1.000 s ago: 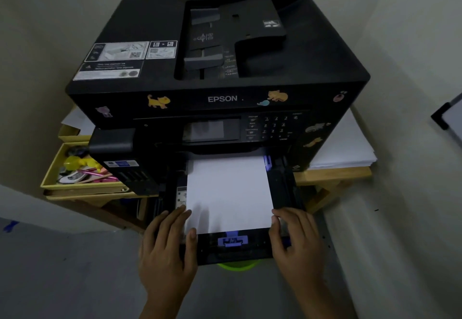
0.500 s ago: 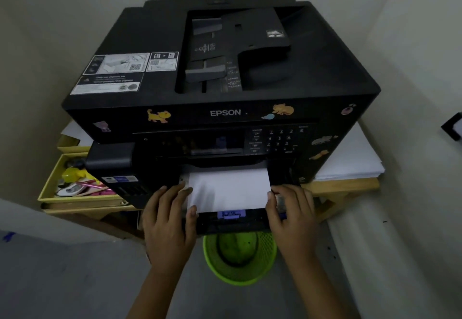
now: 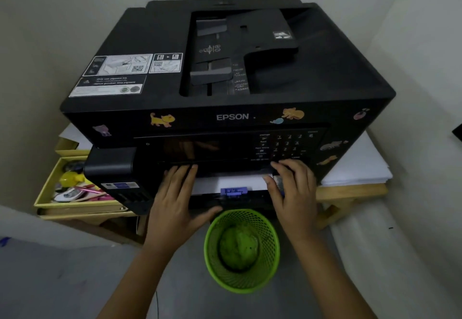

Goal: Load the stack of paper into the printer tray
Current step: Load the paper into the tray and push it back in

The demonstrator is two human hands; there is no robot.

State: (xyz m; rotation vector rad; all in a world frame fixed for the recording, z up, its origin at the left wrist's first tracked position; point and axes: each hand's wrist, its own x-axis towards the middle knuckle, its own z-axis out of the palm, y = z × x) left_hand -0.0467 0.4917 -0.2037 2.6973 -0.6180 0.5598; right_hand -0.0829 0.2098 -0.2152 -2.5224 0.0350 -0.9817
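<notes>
On the black printer (image 3: 225, 89), white lettering reads "EPSON".

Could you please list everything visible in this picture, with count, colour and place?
printer: one, black, on the wooden table, animal stickers on its front
paper tray: one, black with a purple clip, nearly pushed into the printer's base
paper in the tray: one white stack, only a strip showing
spare paper: one white pile, on the table right of the printer
wooden table: one, light wood, under the printer
yellow box: one, left of the printer, holding small mixed items
mesh bin: one, green, on the floor below the tray
left hand: fingers flat on the tray's left front
right hand: fingers flat on the tray's right front
</notes>
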